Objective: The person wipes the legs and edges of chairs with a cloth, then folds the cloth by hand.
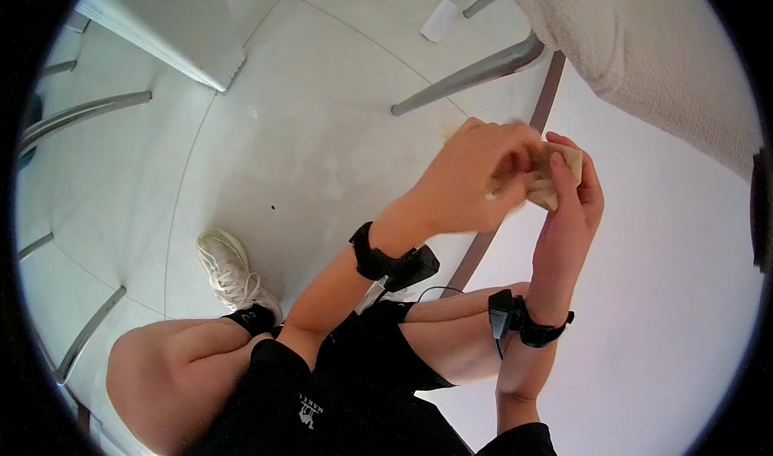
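My right hand is closed around a small tan, folded-looking piece, with the thumb lying across its near side. Whether the piece is paper, card or cloth I cannot tell. My left hand is against its left side, fingers curled in and partly smeared by motion. Some of the tan material shows near the left fingers too, while the hands hide the rest. Both hands are raised in front of my knees.
A white wall with a brown skirting strip stands on the right. A beige cloth-covered seat with metal legs is at upper right. White furniture and metal chair legs stand left. A white scrap lies on the tiles.
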### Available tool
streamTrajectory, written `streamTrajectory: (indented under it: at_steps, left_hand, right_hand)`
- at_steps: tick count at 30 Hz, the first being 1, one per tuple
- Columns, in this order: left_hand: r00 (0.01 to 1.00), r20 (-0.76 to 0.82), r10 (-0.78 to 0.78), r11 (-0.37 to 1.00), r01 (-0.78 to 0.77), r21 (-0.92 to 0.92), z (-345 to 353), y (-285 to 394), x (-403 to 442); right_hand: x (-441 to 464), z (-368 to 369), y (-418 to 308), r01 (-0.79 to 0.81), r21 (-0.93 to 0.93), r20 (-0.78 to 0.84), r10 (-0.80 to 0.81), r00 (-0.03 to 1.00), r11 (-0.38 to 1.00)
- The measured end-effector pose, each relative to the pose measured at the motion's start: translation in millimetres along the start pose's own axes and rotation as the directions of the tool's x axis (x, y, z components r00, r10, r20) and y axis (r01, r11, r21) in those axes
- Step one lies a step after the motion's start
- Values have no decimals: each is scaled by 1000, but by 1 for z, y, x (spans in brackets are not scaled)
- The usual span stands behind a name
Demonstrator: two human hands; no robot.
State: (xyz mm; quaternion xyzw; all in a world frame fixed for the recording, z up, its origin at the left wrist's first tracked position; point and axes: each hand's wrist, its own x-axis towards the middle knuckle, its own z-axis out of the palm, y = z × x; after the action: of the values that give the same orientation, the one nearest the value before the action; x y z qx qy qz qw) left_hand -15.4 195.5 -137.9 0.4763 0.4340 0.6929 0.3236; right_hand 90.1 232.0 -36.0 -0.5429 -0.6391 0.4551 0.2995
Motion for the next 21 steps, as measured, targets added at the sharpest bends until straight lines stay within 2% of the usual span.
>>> streamTrajectory:
  at_steps: [2,5,8,11,14,17,19,21]
  left_hand:
    - [945,8,-327,934,324,-153,-4,-3,0]
    - [929,156,-336,942,334,38,-16,-14,-4]
    - [899,55,-435,894,423,148,-22,-14,-2]
    - [939,-128,-320,839,344,423,-24,-31,-3]
    - [907,-288,-308,853,397,338,-30,-22,3]
    - [887,-461,35,879,192,436,-29,-26,6]
    - [867,-493,69,900,159,406,-31,-20,11]
    - [852,-501,152,909,79,410,-33,-13,21]
  right_hand:
    - [-3,1,0,39,-49,-23,-40,999,998]
    - [-9,0,-1,68,-97,-6,-69,998,993]
    - [-5,2,-1,125,-122,16,-124,992,985]
    - [2,3,8,215,-403,64,-207,976,890]
    - [5,10,16,245,-465,61,-245,968,851]
    - [5,19,14,252,-399,48,-254,966,882]
    - [6,21,8,395,-543,68,-431,900,741]
    - [10,21,2,414,-564,38,-479,877,715]
